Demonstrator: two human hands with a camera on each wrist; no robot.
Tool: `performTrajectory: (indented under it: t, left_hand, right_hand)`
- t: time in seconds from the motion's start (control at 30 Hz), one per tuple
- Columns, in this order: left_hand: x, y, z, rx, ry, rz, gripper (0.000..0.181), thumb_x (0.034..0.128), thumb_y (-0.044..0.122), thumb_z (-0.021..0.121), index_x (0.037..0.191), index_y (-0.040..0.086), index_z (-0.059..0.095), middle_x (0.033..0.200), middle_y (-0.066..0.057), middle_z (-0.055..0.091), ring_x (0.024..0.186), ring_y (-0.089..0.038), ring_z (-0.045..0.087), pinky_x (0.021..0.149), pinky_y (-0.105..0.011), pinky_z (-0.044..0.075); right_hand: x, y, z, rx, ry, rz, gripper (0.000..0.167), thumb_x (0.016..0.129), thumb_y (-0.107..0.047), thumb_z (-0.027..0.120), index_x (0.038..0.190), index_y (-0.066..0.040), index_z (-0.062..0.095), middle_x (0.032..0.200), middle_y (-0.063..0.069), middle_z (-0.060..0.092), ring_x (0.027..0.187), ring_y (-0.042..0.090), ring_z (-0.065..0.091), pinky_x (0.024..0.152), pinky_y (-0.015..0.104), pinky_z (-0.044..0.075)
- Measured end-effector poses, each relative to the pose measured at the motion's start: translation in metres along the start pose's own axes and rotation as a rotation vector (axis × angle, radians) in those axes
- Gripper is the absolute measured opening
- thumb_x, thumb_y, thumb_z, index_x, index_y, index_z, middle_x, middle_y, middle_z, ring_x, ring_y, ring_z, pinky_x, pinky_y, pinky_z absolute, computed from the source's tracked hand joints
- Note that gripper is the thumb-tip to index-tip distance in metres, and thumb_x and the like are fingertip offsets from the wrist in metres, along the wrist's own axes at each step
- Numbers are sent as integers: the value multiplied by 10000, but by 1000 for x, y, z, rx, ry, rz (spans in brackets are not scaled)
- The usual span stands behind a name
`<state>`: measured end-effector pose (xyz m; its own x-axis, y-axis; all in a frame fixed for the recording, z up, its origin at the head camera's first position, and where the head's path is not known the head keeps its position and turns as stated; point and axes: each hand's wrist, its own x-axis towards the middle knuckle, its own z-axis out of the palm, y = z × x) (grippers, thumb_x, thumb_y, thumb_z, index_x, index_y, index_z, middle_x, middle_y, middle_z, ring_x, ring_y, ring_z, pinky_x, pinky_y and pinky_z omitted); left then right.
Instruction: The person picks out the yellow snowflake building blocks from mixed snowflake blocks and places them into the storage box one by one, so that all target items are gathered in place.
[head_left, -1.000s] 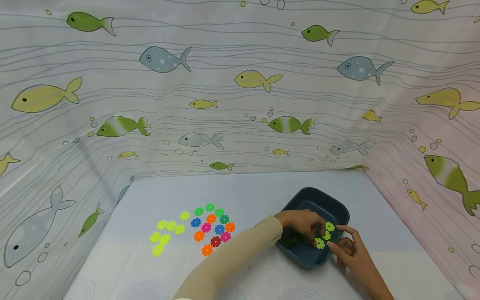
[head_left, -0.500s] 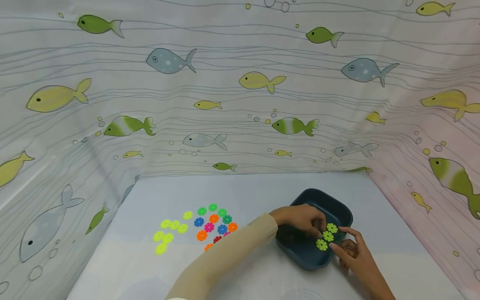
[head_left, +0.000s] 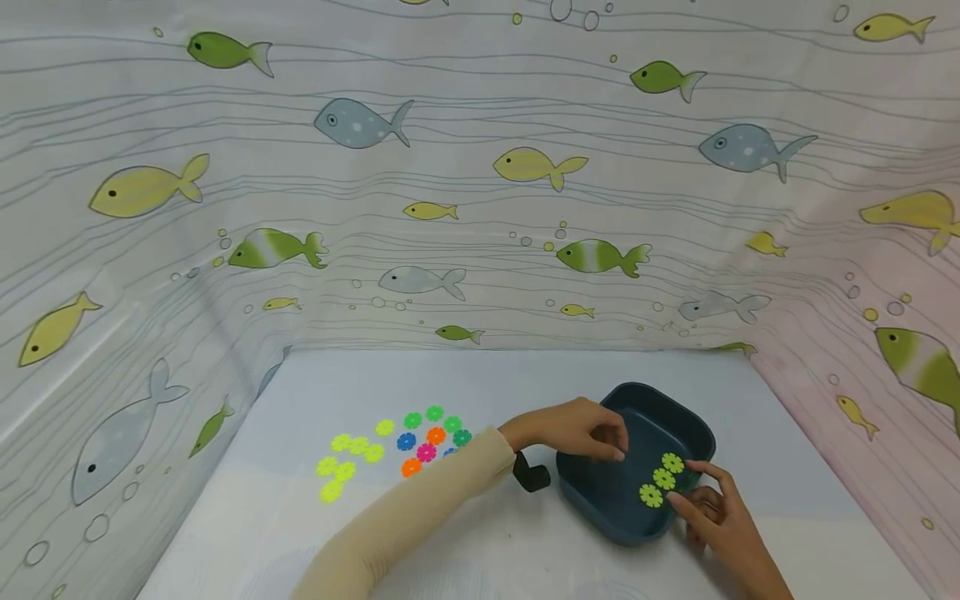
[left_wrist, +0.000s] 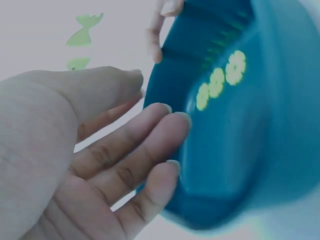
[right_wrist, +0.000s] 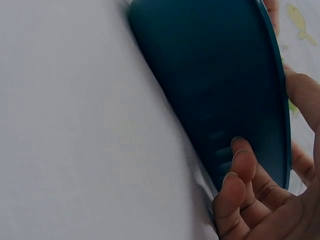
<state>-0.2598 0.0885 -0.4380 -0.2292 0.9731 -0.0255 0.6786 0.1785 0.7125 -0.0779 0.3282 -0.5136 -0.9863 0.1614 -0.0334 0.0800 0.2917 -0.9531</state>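
Note:
Three yellow flower-shaped discs [head_left: 663, 478] lie in a row in the dark blue plastic tray [head_left: 600, 510], near its right wall. The left wrist view shows the same yellow discs [left_wrist: 216, 82] on the tray floor, with their reflection on the wall beside them. My left hand [head_left: 573, 429] is over the tray's left side, fingers loosely bent, nothing between them. At the right rim, my right hand [head_left: 716, 508] grips the tray wall, thumb and forefinger at the edge. In the right wrist view its other fingers [right_wrist: 244, 165] curl against the outer wall.
Left of the tray, several loose yellow discs [head_left: 344, 472] lie on the white table [head_left: 517, 375]. Beside them are orange, blue, pink and green ones, partly hidden by the left sleeve [head_left: 420, 496]. A fish-patterned curtain [head_left: 480, 250] surrounds the table.
My left hand has drawn back leftward from the yellow discs to the tray's left side, and its fingers have come away from them. The right hand keeps its place on the rim.

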Motion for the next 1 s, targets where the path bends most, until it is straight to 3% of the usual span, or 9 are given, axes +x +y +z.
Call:
performTrajectory:
  t: [0.2, 0.4, 0.63, 1.0]
  left_hand:
    - [-30, -11, -4, 12, 96, 19, 143, 1043, 218, 636, 1144, 128, 680, 980, 101, 686, 791, 1, 650, 719, -172, 552]
    - [-63, -19, -2, 5, 202, -11, 108, 1034, 230, 650, 1105, 167, 700, 931, 142, 676, 759, -2, 631, 690, -197, 552]
    - [-105, -28, -8, 2, 258, -68, 116, 1033, 225, 646, 1106, 165, 715, 942, 159, 672, 793, -36, 616, 719, -217, 552]
    - [-168, -40, -15, -37, 362, -165, 160, 1030, 245, 652, 1123, 129, 712, 984, 31, 717, 797, -102, 623, 721, -285, 551]
  right_hand:
    - [-2, 4, -2, 10, -10, 22, 631, 1026, -211, 666, 1502, -145, 256, 895, 144, 630, 598, 292, 576, 521, 386, 517]
    - [-4, 4, -1, 8, 2, 45, 613, 1025, -219, 668, 1491, -170, 274, 897, 143, 621, 592, 289, 562, 511, 386, 504]
    - [-2, 3, -1, 6, -6, 45, 609, 1030, -221, 659, 1495, -186, 268, 903, 130, 605, 601, 281, 558, 519, 385, 506]
    - [1, 1, -2, 12, -17, 21, 608, 1033, -195, 653, 1501, -183, 266, 906, 158, 599, 615, 278, 550, 527, 387, 493]
